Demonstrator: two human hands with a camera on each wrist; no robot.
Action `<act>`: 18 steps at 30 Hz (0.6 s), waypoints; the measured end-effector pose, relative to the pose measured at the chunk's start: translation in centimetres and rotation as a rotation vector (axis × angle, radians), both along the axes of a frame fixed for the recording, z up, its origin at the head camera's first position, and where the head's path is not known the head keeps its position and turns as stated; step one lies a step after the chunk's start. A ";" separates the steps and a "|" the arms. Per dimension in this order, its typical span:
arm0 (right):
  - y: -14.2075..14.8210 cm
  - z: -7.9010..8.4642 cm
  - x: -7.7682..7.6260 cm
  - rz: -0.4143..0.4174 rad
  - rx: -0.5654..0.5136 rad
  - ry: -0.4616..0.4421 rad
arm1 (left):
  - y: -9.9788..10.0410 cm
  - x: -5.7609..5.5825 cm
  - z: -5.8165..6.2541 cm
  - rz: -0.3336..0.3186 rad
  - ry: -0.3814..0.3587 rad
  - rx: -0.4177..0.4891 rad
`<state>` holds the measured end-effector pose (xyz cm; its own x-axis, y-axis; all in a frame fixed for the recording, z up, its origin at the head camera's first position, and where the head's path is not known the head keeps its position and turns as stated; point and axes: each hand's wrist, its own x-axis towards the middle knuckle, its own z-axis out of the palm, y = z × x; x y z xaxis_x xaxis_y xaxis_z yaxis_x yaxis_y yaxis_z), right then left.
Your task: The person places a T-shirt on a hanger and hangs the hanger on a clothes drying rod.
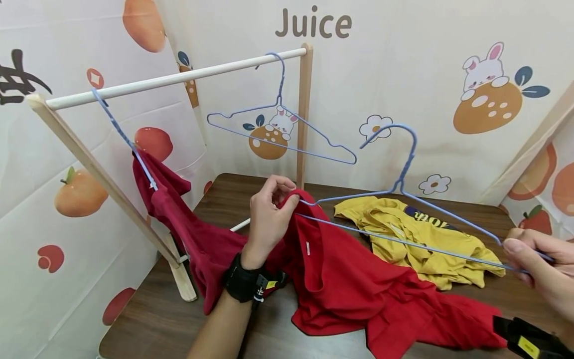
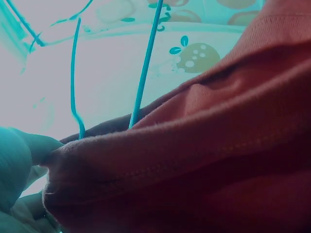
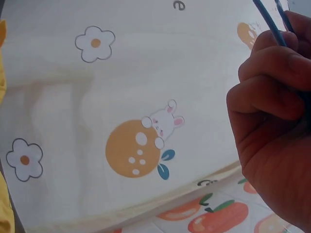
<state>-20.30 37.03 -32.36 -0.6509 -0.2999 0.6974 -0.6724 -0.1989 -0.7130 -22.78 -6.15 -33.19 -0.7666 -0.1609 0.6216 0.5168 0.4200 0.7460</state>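
Note:
My left hand (image 1: 271, 214) pinches the neckline edge of a red T-shirt (image 1: 350, 279), lifting that part above the table. A blue wire hanger (image 1: 399, 239) has its left end inside the neck opening, hidden by the cloth at my fingers. In the left wrist view the hanger's two wires pass behind the shirt's collar (image 2: 160, 141). My right hand (image 1: 542, 264) grips the hanger's other end, its hook pointing up. The right wrist view shows that hand (image 3: 277, 97) with fingers curled round the wire. The shirt's lower part lies spread over the table toward the right.
A clothes rack (image 1: 179, 77) with a white bar stands on the left. From it hang a bare blue hanger (image 1: 282, 104) and another hanger bearing a dark red garment (image 1: 193, 239). A crumpled yellow T-shirt (image 1: 403, 234) lies behind the red one on the wooden table (image 1: 148, 319).

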 end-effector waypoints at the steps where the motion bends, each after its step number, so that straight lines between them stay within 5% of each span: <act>1: -0.3 0.1 0.1 -0.030 0.028 -0.009 | 0.2 0.0 0.0 -0.002 0.017 -0.009; 13: -3.9 -0.4 0.1 -0.107 0.290 -0.023 | 2.6 1.5 0.1 -0.121 0.060 -0.035; 18: -5.2 -0.8 -0.1 -0.041 0.271 -0.003 | 2.8 1.9 0.1 -0.169 0.057 0.004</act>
<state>-20.44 31.84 -33.15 -0.6685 -0.4486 0.5932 -0.6737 0.0273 -0.7385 -20.85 -3.31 -33.08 -0.7465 -0.0352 0.6644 0.6212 0.3210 0.7149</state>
